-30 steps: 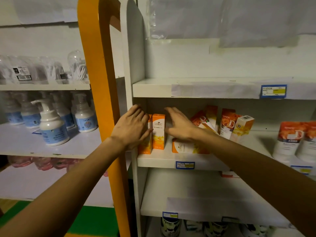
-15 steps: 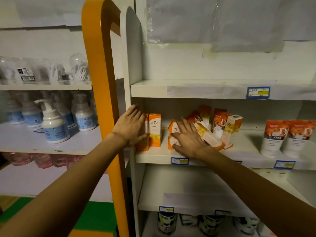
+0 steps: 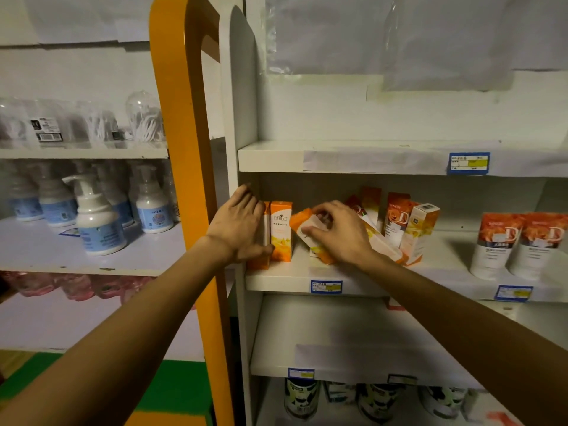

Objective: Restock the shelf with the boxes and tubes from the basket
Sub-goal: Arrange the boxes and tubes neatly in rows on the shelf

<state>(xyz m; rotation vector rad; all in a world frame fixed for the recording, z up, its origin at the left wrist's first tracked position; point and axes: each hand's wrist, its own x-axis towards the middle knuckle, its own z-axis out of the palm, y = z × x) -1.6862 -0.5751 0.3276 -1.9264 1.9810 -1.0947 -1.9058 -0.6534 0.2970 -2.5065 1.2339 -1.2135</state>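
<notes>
On the middle shelf point(image 3: 285, 278) two upright orange boxes stand at the left end. My left hand point(image 3: 239, 224) lies flat against the leftmost one point(image 3: 259, 262), beside the upright orange box point(image 3: 281, 230). My right hand point(image 3: 338, 232) grips a tilted orange-and-white box point(image 3: 302, 221), lifted off the shelf. Behind it several orange boxes point(image 3: 396, 219) lean against one another. Two orange-and-white tubes point(image 3: 519, 241) stand cap-down at the right. No basket is in view.
An orange upright post point(image 3: 181, 149) and a white side panel point(image 3: 238, 87) divide this rack from the left rack of pump bottles point(image 3: 95, 219). An upper shelf point(image 3: 368, 156) overhangs. The shelf below point(image 3: 322, 339) is bare; jars point(image 3: 301, 395) sit at the bottom.
My right hand has gone from pressing flat on the fallen boxes to gripping one and tipping it up. My left hand has stayed against the leftmost box.
</notes>
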